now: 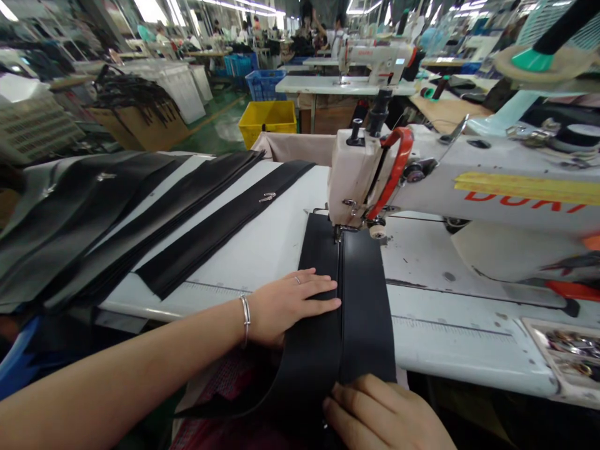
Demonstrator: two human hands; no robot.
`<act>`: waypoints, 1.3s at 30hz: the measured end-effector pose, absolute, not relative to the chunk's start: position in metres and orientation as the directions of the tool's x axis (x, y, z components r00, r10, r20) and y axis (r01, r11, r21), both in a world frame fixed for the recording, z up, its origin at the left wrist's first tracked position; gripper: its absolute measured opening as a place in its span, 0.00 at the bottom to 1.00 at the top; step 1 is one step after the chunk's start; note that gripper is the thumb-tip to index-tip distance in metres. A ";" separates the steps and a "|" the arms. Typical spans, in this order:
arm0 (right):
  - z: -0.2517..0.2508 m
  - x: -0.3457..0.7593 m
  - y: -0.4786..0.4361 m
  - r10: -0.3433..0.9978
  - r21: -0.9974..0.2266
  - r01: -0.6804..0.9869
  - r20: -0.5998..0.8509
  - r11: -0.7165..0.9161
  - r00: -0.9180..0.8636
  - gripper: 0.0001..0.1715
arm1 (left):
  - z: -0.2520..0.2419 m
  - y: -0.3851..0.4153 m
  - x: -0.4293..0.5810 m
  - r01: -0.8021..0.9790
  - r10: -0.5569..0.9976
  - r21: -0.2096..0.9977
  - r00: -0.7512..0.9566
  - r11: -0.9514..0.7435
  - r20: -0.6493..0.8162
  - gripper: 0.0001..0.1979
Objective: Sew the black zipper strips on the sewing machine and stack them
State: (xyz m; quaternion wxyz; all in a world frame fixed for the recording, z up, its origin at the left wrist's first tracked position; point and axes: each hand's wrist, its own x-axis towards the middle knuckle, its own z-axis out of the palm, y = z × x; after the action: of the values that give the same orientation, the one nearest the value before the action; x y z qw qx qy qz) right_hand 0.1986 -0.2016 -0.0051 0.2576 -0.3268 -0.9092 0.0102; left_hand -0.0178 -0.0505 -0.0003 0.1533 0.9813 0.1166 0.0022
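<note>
A black leather-like panel lies under the needle of the white sewing machine, a dark seam line running down its middle. My left hand rests flat on the panel's left half, fingers stretched toward that line. Close to my body, my right hand has its fingers curled on the panel's near end, where it hangs over the table edge. A small shiny spot shows by those fingertips, too small to name. The panel's left part bends down toward my lap.
Left on the white table lie a black strip with metal zipper pulls and stacks of black strips. A tray of small metal parts sits at the right edge. Behind stand a yellow crate and other sewing stations.
</note>
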 end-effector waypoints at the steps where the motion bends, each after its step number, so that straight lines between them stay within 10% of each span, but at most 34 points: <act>1: -0.004 0.200 -0.199 0.594 -0.183 0.584 0.457 0.791 -0.662 0.14 | 0.000 -0.048 -0.017 0.228 0.230 0.296 0.973 -0.928 -0.029 0.43; 39: -0.013 0.220 -0.152 0.777 -0.286 0.727 0.324 0.624 -0.540 0.17 | -0.009 0.004 -0.003 0.263 0.275 0.202 0.961 -0.943 0.035 0.41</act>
State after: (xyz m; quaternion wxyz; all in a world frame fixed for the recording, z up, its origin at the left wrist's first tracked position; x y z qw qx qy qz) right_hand 0.2203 -0.1516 -0.0133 0.2137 -0.4294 -0.8755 0.0587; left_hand -0.0030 0.0044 -0.0091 0.0983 0.9852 0.1366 0.0316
